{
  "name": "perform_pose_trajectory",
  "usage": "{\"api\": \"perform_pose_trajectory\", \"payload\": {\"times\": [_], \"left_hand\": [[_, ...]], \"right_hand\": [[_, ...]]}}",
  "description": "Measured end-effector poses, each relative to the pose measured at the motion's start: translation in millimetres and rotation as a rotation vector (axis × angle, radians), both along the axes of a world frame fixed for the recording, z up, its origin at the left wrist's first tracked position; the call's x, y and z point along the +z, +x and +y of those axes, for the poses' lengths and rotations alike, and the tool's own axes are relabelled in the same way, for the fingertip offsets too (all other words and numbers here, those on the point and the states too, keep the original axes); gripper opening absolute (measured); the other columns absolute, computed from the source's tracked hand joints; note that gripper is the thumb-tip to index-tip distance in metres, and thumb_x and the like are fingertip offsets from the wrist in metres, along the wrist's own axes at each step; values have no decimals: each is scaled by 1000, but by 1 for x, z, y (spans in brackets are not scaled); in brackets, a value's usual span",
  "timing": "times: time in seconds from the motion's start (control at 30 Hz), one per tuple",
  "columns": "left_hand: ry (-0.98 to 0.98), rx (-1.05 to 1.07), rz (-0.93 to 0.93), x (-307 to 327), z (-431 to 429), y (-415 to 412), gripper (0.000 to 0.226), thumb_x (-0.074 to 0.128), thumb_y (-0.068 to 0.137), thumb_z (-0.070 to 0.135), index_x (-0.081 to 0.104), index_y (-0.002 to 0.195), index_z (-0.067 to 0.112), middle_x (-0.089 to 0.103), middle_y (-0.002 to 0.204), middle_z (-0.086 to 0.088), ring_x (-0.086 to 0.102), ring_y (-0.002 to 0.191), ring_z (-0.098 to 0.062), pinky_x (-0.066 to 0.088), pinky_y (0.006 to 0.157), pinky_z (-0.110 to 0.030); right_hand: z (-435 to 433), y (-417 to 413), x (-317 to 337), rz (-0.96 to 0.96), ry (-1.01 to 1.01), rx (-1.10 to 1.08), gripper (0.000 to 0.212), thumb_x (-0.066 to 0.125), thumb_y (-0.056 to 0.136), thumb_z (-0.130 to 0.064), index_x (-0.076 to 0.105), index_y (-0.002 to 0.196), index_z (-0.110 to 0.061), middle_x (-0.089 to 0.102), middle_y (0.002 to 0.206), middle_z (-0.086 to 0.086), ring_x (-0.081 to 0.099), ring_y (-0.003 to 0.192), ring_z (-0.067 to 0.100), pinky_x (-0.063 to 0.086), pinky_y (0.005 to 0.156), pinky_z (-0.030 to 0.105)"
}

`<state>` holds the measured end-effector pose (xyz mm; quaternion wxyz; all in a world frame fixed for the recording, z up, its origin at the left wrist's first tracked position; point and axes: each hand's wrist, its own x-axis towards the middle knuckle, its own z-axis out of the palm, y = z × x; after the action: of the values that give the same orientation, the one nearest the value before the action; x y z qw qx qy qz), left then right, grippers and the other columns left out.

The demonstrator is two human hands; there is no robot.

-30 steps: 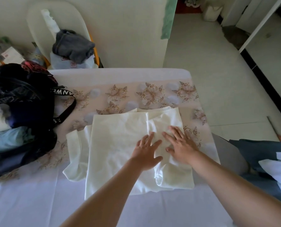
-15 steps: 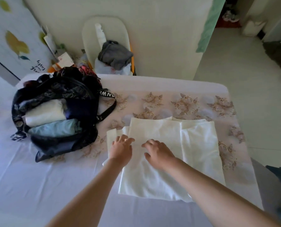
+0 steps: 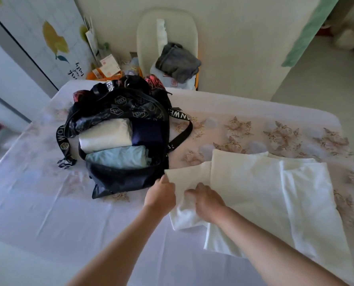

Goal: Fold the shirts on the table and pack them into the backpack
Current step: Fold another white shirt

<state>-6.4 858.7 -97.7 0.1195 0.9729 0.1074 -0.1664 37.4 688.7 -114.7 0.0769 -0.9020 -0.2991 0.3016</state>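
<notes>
A person works on a white shirt point(image 3: 254, 193) lying half folded on the table point(image 3: 48, 213), right of centre, its long axis running from mid-frame toward the lower right. Both hands meet on the loose sleeve flap point(image 3: 189, 174) jutting left from it. The left hand point(image 3: 160, 196) pinches the flap's outer edge; the right hand point(image 3: 209, 201), fingers curled, bunches the cloth beside it. The flap likely folds rightward. The open backpack point(image 3: 128, 176) sits just up-left, nearer the left hand.
</notes>
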Motion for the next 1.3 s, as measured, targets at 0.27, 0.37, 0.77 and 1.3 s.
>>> {"api": "perform_pose_trajectory", "payload": {"times": [0.27, 0.37, 0.77, 1.3], "left_hand": [[178, -316, -42, -11, 7, 55, 40, 43, 92, -1, 47, 131, 7, 46, 131, -9, 46, 121, -26, 42, 100, -33], [397, -366, 2, -20, 4, 65, 39, 40, 95, 2, 43, 134, 1, 48, 131, -14, 49, 119, -28, 36, 103, -34], [-732, 237, 443, 58, -30, 124, 9, 49, 94, 16, 56, 96, 9, 59, 72, -8, 56, 60, -19, 50, 64, -29], [-80, -627, 132, -36, -85, 72, 84, 52, 93, 55, 2, 157, 32, -21, 163, 2, -16, 150, -18, 0, 122, -40]], "right_hand": [[11, -16, -3, 85, 109, -78, 47, 73, 79, -46, 54, 117, -27, 46, 116, -2, 57, 103, 20, 46, 84, 29], [9, -27, -9, 14, 72, 48, 53, 80, 61, -48, 55, 104, -30, 45, 111, -4, 52, 94, 17, 46, 77, 28], [-50, -13, 40, 154, 229, -542, 36, 62, 67, -39, 62, 100, -26, 66, 89, -9, 63, 85, 16, 51, 74, 30], [-129, -13, 16, -161, -60, -515, 25, 59, 78, -22, 54, 101, -29, 55, 107, -5, 57, 102, 21, 46, 79, 32]]}}
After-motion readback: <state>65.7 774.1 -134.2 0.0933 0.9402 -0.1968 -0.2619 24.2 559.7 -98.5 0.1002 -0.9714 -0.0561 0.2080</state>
